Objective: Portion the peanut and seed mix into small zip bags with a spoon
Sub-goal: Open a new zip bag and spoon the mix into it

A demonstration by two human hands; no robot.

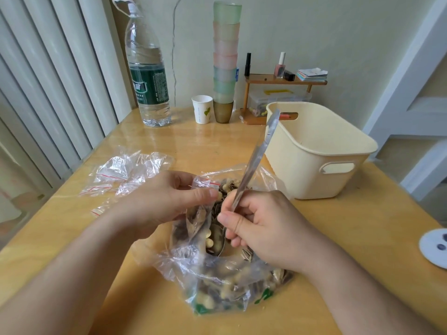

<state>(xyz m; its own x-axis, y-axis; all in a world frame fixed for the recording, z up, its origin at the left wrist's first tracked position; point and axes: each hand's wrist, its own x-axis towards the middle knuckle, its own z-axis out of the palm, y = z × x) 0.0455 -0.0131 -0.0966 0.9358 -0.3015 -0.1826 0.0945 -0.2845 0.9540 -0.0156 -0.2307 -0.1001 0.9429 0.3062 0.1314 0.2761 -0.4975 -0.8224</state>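
We hold the small zip bag (202,189) open with the left hand (154,201), thumb and fingers pinching its red-striped mouth. The right hand (261,228) keeps a closed grip on the handle of the spoon (256,160), fingers curled round the lower shaft; the bowl, loaded with peanuts and seeds, sits low between the two hands, at the mouth of the small bag as far as we can judge. The peanut and seed mix (229,286) lies in the large clear bag on the surface (193,139), directly under both hands.

To do this step well, we keep the bag mouth stretched wide and directly over the large bag, so that spills fall back into the supply. We tip the spoon slowly, bowl inside the opening. We expect the thin film to sag, so we hold it taut.

Spare zip bags (116,175) lie to the left; a cream basket (321,151) stands to the right.

The water bottle (147,76) carries a green label; its print is too small to read.
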